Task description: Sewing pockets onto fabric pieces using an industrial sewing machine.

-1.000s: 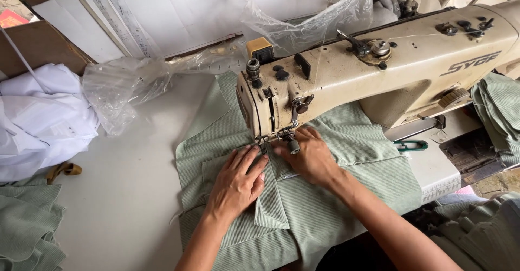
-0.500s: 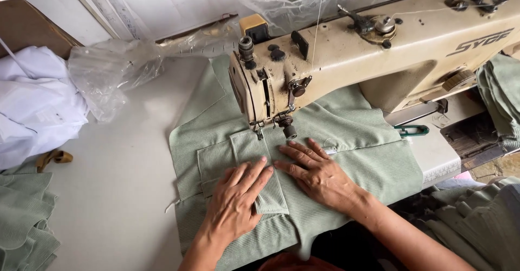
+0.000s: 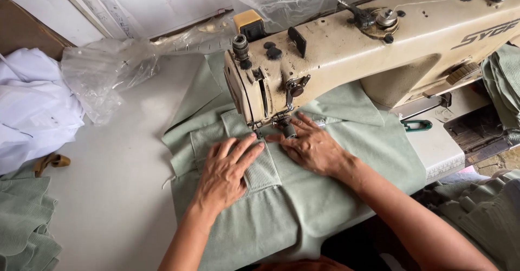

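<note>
Garment [image 3: 303, 206]: green, on table under sewing machine [image 3: 346, 49] | left hand [image 3: 225, 173]: flat, fingers spread, gripping nothing, pressing ribbed panel [image 3: 260, 168] | right hand [image 3: 314, 146]: flat, open, beside presser foot [image 3: 284, 126] | risk: fingertips near needle; panel may skew if pressure uneven.

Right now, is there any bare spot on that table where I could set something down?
Yes: the white table lies bare between the clear plastic sheet, the white cloth pile and the green garment. It is crowded under the sewing machine, where the left hand and right hand press the garment by the needle. More green pieces fill the near-left corner.
</note>
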